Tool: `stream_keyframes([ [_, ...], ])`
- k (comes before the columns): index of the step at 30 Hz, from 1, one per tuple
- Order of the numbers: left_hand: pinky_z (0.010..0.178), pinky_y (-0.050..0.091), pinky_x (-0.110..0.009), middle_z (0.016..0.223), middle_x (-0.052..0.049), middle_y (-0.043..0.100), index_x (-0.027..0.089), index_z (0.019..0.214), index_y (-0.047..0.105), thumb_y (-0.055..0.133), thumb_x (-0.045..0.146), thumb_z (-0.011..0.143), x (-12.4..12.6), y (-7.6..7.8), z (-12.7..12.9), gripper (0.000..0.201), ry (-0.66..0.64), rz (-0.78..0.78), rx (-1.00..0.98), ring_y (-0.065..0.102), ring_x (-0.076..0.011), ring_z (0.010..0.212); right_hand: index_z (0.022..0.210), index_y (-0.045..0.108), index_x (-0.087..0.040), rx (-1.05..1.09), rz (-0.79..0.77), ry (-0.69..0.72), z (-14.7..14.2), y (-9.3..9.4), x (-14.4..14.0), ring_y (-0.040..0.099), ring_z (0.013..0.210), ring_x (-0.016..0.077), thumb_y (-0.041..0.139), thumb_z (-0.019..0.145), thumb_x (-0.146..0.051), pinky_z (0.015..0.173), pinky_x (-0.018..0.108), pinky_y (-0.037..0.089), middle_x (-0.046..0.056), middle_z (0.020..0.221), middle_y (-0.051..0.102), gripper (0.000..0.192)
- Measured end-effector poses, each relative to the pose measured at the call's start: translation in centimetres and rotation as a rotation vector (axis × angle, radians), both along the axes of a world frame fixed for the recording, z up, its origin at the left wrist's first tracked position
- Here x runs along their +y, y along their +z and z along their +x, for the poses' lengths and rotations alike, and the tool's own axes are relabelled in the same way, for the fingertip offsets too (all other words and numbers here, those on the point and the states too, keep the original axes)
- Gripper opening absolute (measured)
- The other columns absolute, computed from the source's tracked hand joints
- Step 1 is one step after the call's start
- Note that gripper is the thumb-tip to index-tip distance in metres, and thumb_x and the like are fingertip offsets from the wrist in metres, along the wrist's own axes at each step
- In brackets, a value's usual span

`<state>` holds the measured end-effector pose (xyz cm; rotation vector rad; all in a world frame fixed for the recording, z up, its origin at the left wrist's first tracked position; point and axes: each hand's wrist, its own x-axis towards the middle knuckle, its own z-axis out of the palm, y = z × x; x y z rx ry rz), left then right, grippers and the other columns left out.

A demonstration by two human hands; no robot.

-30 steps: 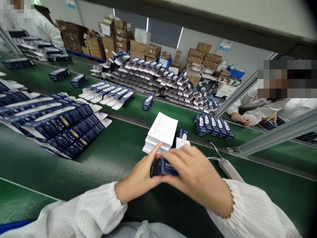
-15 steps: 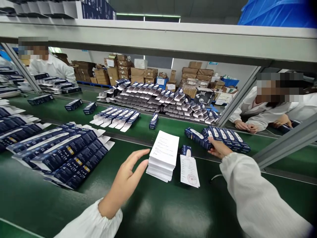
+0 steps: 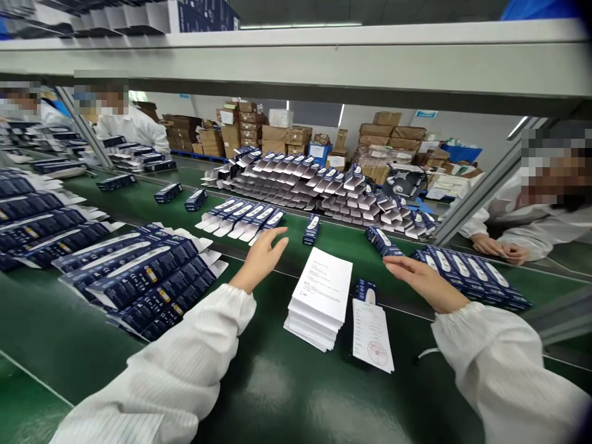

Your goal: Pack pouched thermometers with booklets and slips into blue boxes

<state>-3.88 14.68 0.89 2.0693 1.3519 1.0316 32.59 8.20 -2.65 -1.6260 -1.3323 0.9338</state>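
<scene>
My left hand (image 3: 261, 256) is open above the green bench, its fingers near the row of open-flapped blue boxes (image 3: 243, 217) and a single blue box (image 3: 311, 229). Over on the right, my right hand (image 3: 423, 280) holds nothing, its fingers stretched out flat beside a loose blue box (image 3: 383, 241). Whether those fingertips touch that box I cannot tell. Right of that hand lies a row of closed blue boxes (image 3: 472, 274). A stack of printed white leaflets (image 3: 321, 290) stands between my hands. Beside it are slips with a red stamp (image 3: 372, 336) and another blue box (image 3: 366, 291).
Flat-stacked blue boxes (image 3: 152, 277) fill the bench at left. A large pile of open boxes (image 3: 296, 179) stands beyond the belt. A shelf beam (image 3: 296, 61) crosses overhead, with a slanted metal post (image 3: 485, 185) at right. Co-workers in white sit at both sides.
My right hand has let go of the blue box at the row's left end; that box now lies apart. My left hand has moved forward, away from the leaflet stack. The view has swung left.
</scene>
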Motion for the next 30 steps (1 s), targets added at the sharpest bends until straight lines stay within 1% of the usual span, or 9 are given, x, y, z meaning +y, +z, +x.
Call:
stream_keyframes([
  [3,0.099,0.042,-0.038,0.132,-0.010,0.052,0.020,0.127,0.050,0.043,0.037,0.092,3.7,-1.2,-0.9,0.039,0.093,-0.021,0.026,0.050,-0.0228,0.119,0.110,0.066,-0.023,-0.031,-0.021,0.065,-0.3,1.1,1.4,0.050,0.120,0.0303,0.069,0.076,-0.048,0.106,0.045,0.038,0.008,0.122,0.061,0.042],
  [6,0.099,0.041,-0.045,0.130,-0.012,0.052,0.016,0.125,0.049,0.048,0.036,0.091,7.0,-2.6,-1.0,0.039,0.140,-0.030,0.084,0.050,-0.0241,0.119,0.110,0.066,-0.022,-0.050,-0.057,0.122,-1.4,2.1,4.1,0.052,0.117,0.0298,0.070,0.076,-0.046,0.101,0.043,0.044,0.008,0.123,0.060,0.042],
  [10,0.098,0.041,-0.050,0.127,-0.011,0.053,0.016,0.122,0.052,0.053,0.037,0.089,11.7,-4.1,-1.3,0.038,0.226,-0.044,0.200,0.051,-0.0254,0.116,0.108,0.066,-0.019,-0.055,-0.106,0.211,-4.2,3.3,8.7,0.058,0.109,0.0274,0.070,0.077,-0.040,0.097,0.041,0.047,0.010,0.115,0.063,0.037],
  [14,0.096,0.043,-0.050,0.126,-0.010,0.053,0.016,0.120,0.053,0.053,0.037,0.089,16.4,-4.4,-2.4,0.037,0.322,-0.068,0.328,0.052,-0.0255,0.114,0.106,0.065,-0.016,-0.031,-0.161,0.326,-7.8,3.6,13.5,0.063,0.100,0.0223,0.070,0.079,-0.031,0.095,0.037,0.049,0.009,0.106,0.067,0.031],
  [17,0.094,0.045,-0.048,0.122,-0.010,0.056,0.016,0.117,0.055,0.053,0.036,0.089,19.1,-4.6,-3.0,0.034,0.346,-0.095,0.425,0.055,-0.0236,0.110,0.108,0.063,-0.015,0.001,-0.229,0.373,-10.1,2.8,16.9,0.064,0.097,0.0190,0.070,0.081,-0.025,0.093,0.031,0.051,0.009,0.107,0.066,0.029],
  [22,0.094,0.044,-0.048,0.122,-0.009,0.056,0.016,0.116,0.055,0.054,0.036,0.089,21.8,-5.4,-2.6,0.034,0.358,-0.126,0.567,0.055,-0.0237,0.110,0.111,0.058,-0.012,0.067,-0.346,0.367,-13.0,0.0,21.7,0.065,0.093,0.0167,0.067,0.085,-0.023,0.087,0.028,0.053,0.011,0.110,0.063,0.029],
  [27,0.097,0.041,-0.051,0.125,-0.010,0.054,0.016,0.118,0.054,0.053,0.039,0.089,23.5,-6.5,-1.5,0.037,0.380,-0.180,0.639,0.052,-0.0255,0.115,0.109,0.058,-0.012,0.117,-0.409,0.345,-15.0,-2.6,24.9,0.062,0.093,0.0180,0.061,0.090,-0.024,0.078,0.034,0.055,0.008,0.110,0.060,0.022],
  [30,0.098,0.040,-0.051,0.126,-0.010,0.053,0.016,0.118,0.054,0.052,0.042,0.089,24.2,-7.0,-0.9,0.039,0.382,-0.224,0.638,0.050,-0.0260,0.116,0.110,0.057,-0.013,0.137,-0.445,0.321,-15.6,-3.7,26.0,0.061,0.092,0.0181,0.060,0.092,-0.025,0.076,0.034,0.055,0.007,0.111,0.058,0.023],
])
